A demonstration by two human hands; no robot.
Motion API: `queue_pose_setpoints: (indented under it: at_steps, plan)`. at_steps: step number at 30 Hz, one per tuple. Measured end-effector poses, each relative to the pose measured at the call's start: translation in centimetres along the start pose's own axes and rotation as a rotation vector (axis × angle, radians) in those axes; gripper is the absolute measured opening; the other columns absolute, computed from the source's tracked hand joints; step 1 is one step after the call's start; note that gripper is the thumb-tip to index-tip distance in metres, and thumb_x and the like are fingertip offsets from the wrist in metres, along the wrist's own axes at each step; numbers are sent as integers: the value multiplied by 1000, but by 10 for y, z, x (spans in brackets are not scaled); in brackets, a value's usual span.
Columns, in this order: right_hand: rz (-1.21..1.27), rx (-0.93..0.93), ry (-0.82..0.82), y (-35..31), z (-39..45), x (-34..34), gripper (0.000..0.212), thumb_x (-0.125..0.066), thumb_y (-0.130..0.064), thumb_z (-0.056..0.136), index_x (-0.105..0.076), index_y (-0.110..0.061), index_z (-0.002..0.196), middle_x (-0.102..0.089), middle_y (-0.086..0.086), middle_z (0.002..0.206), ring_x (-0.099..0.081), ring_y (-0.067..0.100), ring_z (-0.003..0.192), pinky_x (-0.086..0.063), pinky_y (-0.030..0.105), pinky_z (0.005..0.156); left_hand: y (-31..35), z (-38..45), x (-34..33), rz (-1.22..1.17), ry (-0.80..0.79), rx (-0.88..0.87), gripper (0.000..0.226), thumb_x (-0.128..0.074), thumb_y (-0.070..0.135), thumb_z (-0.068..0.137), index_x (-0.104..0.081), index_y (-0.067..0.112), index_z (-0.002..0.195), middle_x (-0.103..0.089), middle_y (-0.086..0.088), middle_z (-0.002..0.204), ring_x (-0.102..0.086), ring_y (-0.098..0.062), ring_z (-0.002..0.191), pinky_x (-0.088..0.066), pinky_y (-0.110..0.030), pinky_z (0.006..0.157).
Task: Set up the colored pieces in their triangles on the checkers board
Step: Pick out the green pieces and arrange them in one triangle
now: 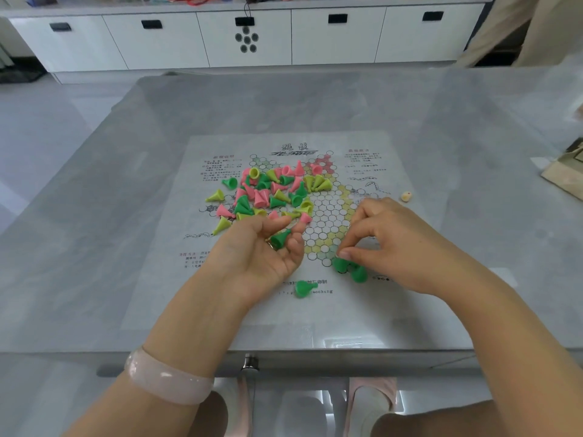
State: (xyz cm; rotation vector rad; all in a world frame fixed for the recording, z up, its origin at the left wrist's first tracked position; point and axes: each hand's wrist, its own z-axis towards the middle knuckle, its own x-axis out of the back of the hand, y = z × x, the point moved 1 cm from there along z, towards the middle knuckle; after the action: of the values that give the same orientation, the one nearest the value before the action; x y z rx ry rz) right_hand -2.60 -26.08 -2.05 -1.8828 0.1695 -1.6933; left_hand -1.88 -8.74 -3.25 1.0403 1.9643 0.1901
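A paper checkers board (328,216) lies flat on the grey table. A heap of green, pink and yellow cone pieces (271,192) covers its upper left part. My left hand (262,250) is palm up over the board's lower left, fingers curled round a green cone (279,238). My right hand (397,247) reaches down at the near triangle, thumb and fingertips pinching a green piece (340,264). Another green piece (359,273) stands right beside it. One more green cone (303,288) lies tipped over below the board's printed field.
A small cream die (406,196) sits to the right of the board. A cardboard box (564,171) juts in at the table's right edge. White cabinets (246,36) run along the far wall. The table's near edge (315,354) has a knob under it.
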Motion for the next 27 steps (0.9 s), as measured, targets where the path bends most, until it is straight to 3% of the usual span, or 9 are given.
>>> queue_pose_setpoints:
  at_steps: [4,7,10,13,16,19,24,27]
  plan:
    - [-13,-12,-11,1,0,-1,10,-64,-32,81,-70,-24,84,-42,-15,83,-36,9,93,-27,22,73,0,1,0,39,12,-72,14,-41,-3,84,-52,1,91,-66,-14,59,-52,-13,45,-46,-16,43]
    - [-18,-5,-19,1,0,-1,10,-64,-31,81,-70,-24,85,-41,-16,81,-36,8,92,-28,23,74,4,-2,-4,207,35,-161,8,-47,3,84,-54,7,81,-58,-6,59,-46,-12,47,-40,-17,39]
    - [-24,-1,-22,1,0,0,11,-64,-31,81,-70,-23,86,-41,-16,81,-36,8,92,-29,23,74,9,-4,-2,766,57,-396,19,-52,18,87,-54,16,68,-46,7,53,-37,-9,44,-33,-18,41]
    - [-14,4,-27,1,-1,0,12,-63,-31,81,-70,-23,86,-43,-16,83,-36,7,91,-28,22,73,9,-15,4,1419,-49,-674,20,-55,40,81,-56,25,69,-46,15,53,-40,2,49,-34,-9,50]
    - [-8,0,-35,1,-2,0,11,-63,-31,82,-70,-24,85,-44,-16,85,-36,5,90,-25,21,71,5,-22,14,1841,-159,-590,21,-58,51,74,-51,31,77,-41,11,57,-40,1,52,-31,-14,49]
    - [-4,-3,-36,2,-1,0,11,-62,-32,82,-70,-26,86,-44,-17,85,-37,6,92,-26,21,73,7,-23,20,1969,-173,-520,29,-66,51,70,-48,36,87,-40,13,65,-39,0,57,-26,-18,52]
    - [-7,20,-37,3,-3,1,17,-59,-32,84,-70,-28,96,-47,-12,88,-39,7,92,-27,19,71,9,-23,22,2062,-217,-623,24,-67,47,73,-48,37,84,-39,17,66,-39,15,67,-26,-13,53]
    - [73,12,61,5,-4,6,17,-57,-32,85,-72,-26,90,-52,-9,86,-43,-2,81,-30,6,66,8,-21,20,2074,-234,-647,12,-64,42,77,-56,36,84,-41,15,66,-39,9,66,-25,-13,55]
